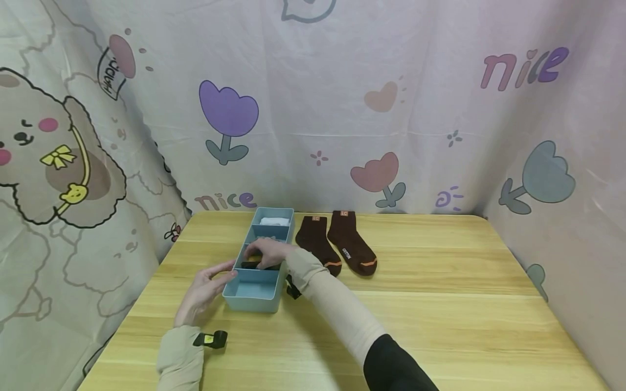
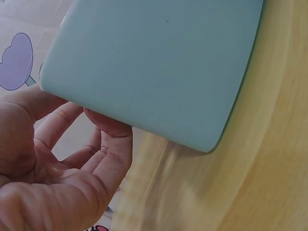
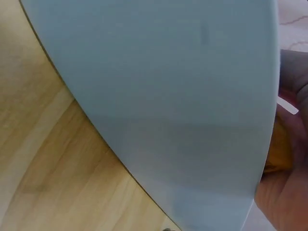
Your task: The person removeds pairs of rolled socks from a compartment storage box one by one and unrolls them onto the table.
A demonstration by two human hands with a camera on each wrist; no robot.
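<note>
A long pale blue divided box (image 1: 251,306) stands on the table, its compartments running front to back. My left hand (image 1: 205,288) holds the box's left side, thumb and fingertips at the rim; the left wrist view shows this hand (image 2: 72,168) with bent fingers at the edge. My right hand (image 1: 269,252) reaches into a middle compartment and pinches a dark item (image 1: 250,265). An orange-yellow patch (image 3: 279,149) shows between thumb and fingers in the right wrist view; the item's kind is mostly hidden. The front compartment holds nothing.
Two dark brown socks (image 1: 318,244) (image 1: 353,247) with orange toe stripes lie flat right of the box. White folded cloth (image 1: 275,221) sits in the far compartment, and a grey-blue item (image 1: 269,238) lies in the one before it. A printed curtain (image 1: 313,108) stands behind the table (image 1: 440,304).
</note>
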